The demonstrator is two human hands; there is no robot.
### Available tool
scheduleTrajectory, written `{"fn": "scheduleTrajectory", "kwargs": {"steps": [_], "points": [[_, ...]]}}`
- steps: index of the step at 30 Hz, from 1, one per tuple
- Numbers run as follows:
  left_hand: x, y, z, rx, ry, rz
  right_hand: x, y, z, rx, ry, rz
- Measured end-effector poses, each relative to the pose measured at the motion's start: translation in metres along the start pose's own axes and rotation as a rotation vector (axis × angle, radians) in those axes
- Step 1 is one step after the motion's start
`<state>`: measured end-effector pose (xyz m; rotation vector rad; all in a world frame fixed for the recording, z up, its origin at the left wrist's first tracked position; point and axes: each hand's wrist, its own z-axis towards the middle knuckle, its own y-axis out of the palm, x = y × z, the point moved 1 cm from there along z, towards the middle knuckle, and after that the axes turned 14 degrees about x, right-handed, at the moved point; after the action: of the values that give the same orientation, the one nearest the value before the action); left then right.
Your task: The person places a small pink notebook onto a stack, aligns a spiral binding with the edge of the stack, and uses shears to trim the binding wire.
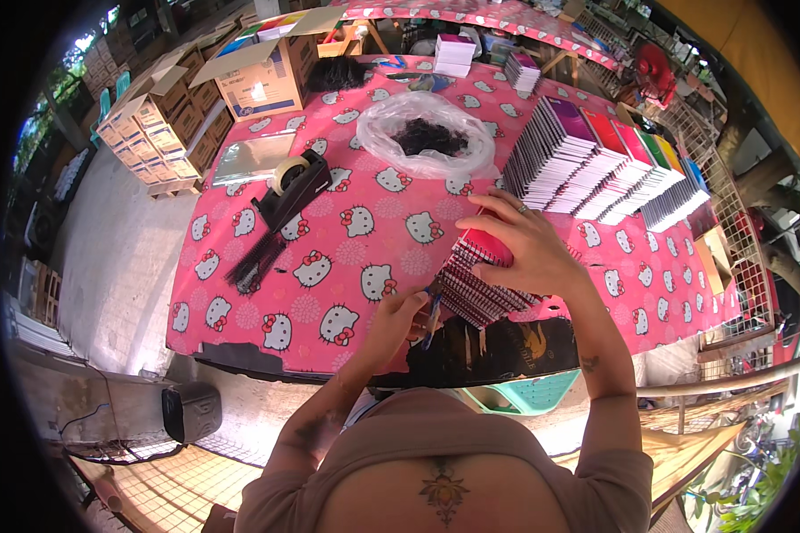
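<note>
A stack of spiral notebooks [482, 289] stands near the table's front edge, coils facing me, with a red cover on top. My right hand [533, 249] curves over this top notebook, thumb on the near side and fingers over the far side. Beside the stack's left end, my left hand [398, 322] is closed around a small hand tool with blue on its handles, like pliers or cutters [434, 311]. Its tip is close to the coils; whether it touches them I cannot tell. The palm hides part of the tool.
A plastic bag [378, 133] of black coils lies ahead. To the left are a tape dispenser [293, 191], loose black coils [256, 262] and a clear sheet pack [253, 160]. Notebook stacks [551, 160] stand at right; cartons [262, 80] at back left. A green stool [533, 393] sits below the edge.
</note>
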<state>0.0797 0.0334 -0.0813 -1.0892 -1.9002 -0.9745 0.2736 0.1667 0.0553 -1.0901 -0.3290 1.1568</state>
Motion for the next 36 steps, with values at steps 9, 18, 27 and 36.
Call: {"fn": "scheduleTrajectory", "kwargs": {"steps": [9,18,27,36], "points": [[0.007,-0.005,0.000,0.229,1.055,0.962,-0.001,0.001,-0.001,0.012,-0.002,0.001],[-0.005,-0.006,0.007,-0.007,-0.022,0.021,-0.001,-0.001,0.000,0.003,0.010,0.012],[-0.023,-0.006,0.009,-0.016,0.059,0.038,0.000,0.001,0.000,0.000,0.004,0.015],[-0.023,-0.016,0.023,-0.042,0.036,0.136,0.002,0.002,0.001,-0.009,0.006,0.021]]}}
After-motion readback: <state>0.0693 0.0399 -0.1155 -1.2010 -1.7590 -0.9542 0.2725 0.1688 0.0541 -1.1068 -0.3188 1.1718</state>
